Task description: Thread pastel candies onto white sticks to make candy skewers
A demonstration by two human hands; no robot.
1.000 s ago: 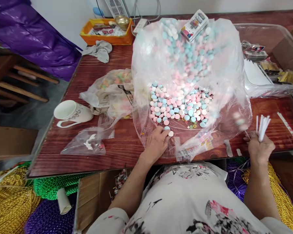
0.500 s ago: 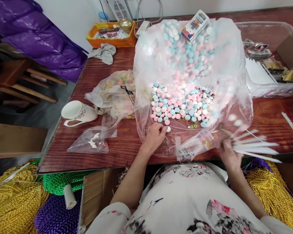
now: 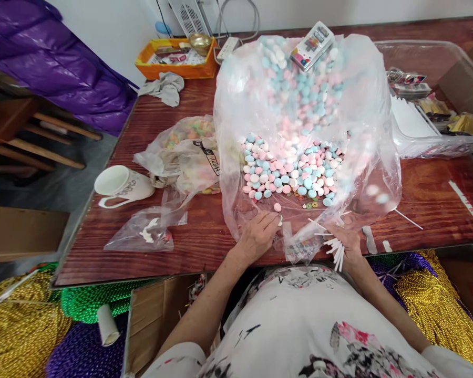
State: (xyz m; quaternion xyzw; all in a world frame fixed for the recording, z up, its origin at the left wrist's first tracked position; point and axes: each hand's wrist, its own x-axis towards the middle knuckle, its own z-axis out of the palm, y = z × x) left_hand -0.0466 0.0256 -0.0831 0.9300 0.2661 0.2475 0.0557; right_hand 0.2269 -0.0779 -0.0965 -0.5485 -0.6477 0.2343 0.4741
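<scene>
A large clear plastic bag (image 3: 236, 94) holds many small pink, blue and white egg-shaped pieces (image 3: 307, 173), some spilling at its mouth. My left hand (image 3: 258, 236) rests on the bag's near edge, fingers closed at a small white egg-shaped piece (image 3: 280, 221), partly hidden by the fingertips. Just beyond them lies a lone pink piece (image 3: 277, 207). Near the table's front edge, my right hand (image 3: 347, 244) is closed round a bundle of thin white sticks (image 3: 337, 253), their ends pointing toward me. One stick points left, toward my left hand.
A white mug (image 3: 124, 185), a small clear bag (image 3: 142, 231) and a bag of colourful pieces (image 3: 189, 136) are at left. Behind stands an orange tray (image 3: 205, 65). A card box (image 3: 312, 46) lies on the big bag; a clear bin (image 3: 429, 144) sits at right.
My right hand has swung left and inward with the sticks, which now point toward me. My left hand has moved slightly right and nearer me, and a pink piece lies apart from the pile.
</scene>
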